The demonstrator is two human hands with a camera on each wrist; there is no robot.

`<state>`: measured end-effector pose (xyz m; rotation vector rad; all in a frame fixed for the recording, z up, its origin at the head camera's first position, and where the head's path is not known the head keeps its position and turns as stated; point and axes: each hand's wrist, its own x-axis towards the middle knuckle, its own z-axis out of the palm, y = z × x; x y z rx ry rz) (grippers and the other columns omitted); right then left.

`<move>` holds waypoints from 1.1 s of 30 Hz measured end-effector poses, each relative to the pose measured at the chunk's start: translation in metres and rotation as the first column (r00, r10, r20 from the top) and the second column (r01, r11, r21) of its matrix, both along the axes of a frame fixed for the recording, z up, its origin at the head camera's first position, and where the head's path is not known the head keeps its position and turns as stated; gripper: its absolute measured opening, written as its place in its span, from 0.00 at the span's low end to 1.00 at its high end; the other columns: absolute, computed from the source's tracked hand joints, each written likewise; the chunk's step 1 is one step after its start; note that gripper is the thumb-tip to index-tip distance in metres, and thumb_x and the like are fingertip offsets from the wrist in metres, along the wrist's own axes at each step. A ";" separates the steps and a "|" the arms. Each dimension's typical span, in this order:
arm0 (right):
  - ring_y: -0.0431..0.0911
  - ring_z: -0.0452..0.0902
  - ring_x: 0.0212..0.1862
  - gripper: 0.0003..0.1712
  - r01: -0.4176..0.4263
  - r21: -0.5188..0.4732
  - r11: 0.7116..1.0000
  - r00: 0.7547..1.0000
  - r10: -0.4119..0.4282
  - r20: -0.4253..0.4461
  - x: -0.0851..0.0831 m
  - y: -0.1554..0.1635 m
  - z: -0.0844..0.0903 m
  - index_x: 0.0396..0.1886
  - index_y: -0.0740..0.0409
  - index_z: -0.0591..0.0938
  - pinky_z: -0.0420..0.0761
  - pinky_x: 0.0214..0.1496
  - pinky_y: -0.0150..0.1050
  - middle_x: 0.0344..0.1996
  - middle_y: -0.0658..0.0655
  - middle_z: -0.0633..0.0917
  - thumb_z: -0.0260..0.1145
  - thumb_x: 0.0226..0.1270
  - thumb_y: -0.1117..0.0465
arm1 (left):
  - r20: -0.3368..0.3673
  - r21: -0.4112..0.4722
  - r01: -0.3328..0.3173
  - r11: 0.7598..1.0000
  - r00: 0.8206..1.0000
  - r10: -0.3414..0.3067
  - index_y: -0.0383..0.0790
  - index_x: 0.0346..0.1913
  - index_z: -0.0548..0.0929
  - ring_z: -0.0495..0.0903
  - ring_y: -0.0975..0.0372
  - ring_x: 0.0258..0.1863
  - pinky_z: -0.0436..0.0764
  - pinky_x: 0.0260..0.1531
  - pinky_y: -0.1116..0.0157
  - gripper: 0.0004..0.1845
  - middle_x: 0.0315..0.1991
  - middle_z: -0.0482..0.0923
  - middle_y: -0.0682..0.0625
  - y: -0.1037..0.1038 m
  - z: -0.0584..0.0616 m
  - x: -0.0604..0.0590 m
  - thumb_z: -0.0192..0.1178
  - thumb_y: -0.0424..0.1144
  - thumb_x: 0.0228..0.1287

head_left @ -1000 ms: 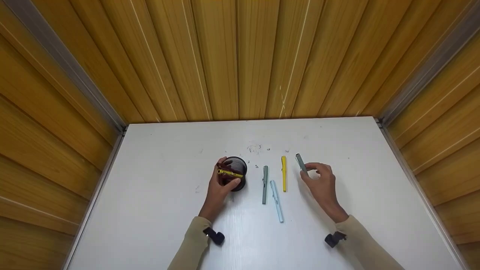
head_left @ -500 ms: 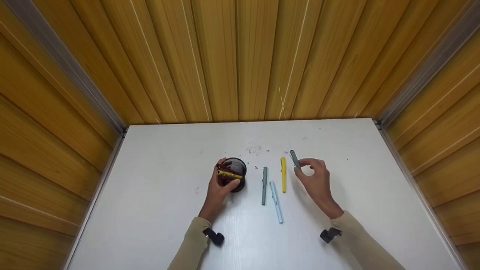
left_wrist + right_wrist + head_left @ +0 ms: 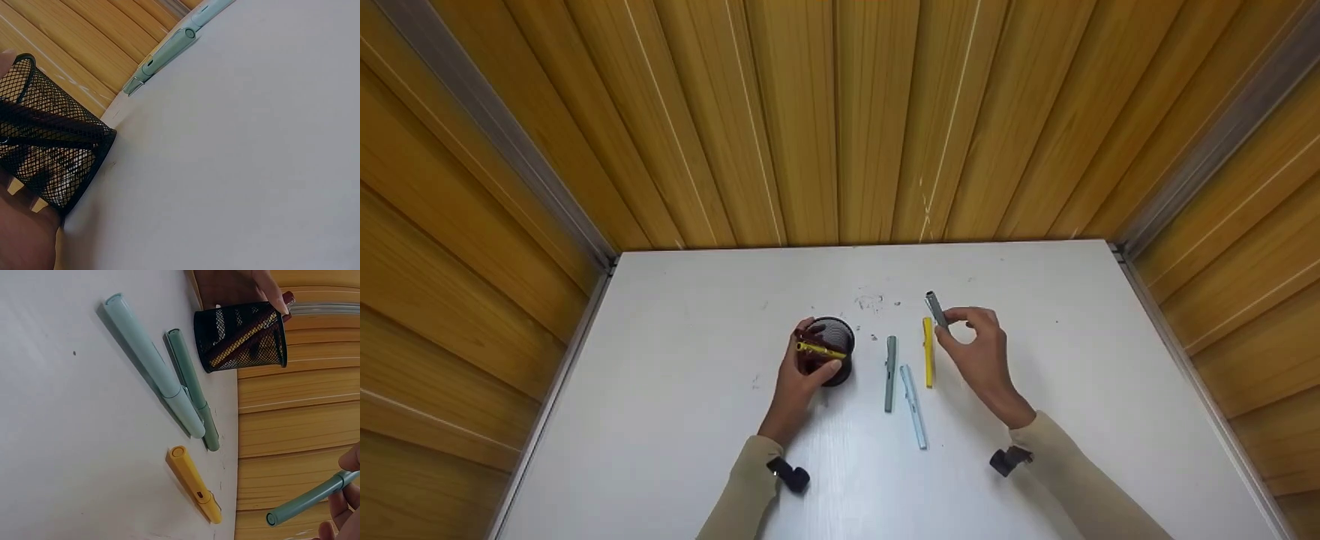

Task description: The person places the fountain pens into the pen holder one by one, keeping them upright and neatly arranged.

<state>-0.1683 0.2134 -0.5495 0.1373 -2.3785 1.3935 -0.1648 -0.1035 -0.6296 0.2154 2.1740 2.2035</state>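
My left hand (image 3: 799,382) grips a black mesh pen holder (image 3: 844,367) that stands on the table, thumb at its rim. Inside it lean a yellow pen (image 3: 819,349) and dark red pens (image 3: 242,338). My right hand (image 3: 981,346) pinches a grey-green pen (image 3: 936,309) between thumb and fingers, raised over the table and tilted. Below and left of that hand lies a yellow pen (image 3: 928,352). Between the two hands a second grey-green pen (image 3: 890,375) and a light blue pen (image 3: 913,407) lie side by side on the table.
The white table (image 3: 660,420) ends at a yellow wood-panelled wall (image 3: 840,127) at the back, with side panels left and right. Small dark marks (image 3: 870,301) dot the surface behind the pens. Each sleeve carries a black wrist camera (image 3: 789,474).
My right hand has moved left with the grey-green pen, from right of the yellow pen to just above its right side. The left hand and the pen holder have stayed in place.
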 end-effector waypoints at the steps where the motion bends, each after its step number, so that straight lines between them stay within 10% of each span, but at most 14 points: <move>1: 0.52 0.75 0.59 0.13 0.000 -0.002 1.000 1.000 0.000 -0.002 -0.001 -0.001 0.000 0.52 0.64 0.89 0.71 0.67 0.55 0.48 0.61 0.90 0.78 0.69 0.70 | 0.006 0.001 0.002 1.000 1.000 -0.002 0.59 0.88 0.60 0.74 0.49 0.74 0.74 0.73 0.51 0.48 0.78 0.69 0.43 0.000 0.000 0.000 0.75 0.43 0.72; 33: 0.52 0.75 0.60 0.12 -0.086 0.000 0.996 0.995 0.086 -0.051 -0.013 -0.030 0.017 0.52 0.64 0.89 0.71 0.66 0.53 0.48 0.59 0.89 0.77 0.70 0.69 | 0.003 -0.020 -0.015 1.000 1.000 0.015 0.54 0.88 0.60 0.73 0.50 0.75 0.72 0.74 0.48 0.49 0.78 0.69 0.44 0.001 0.000 0.000 0.76 0.45 0.71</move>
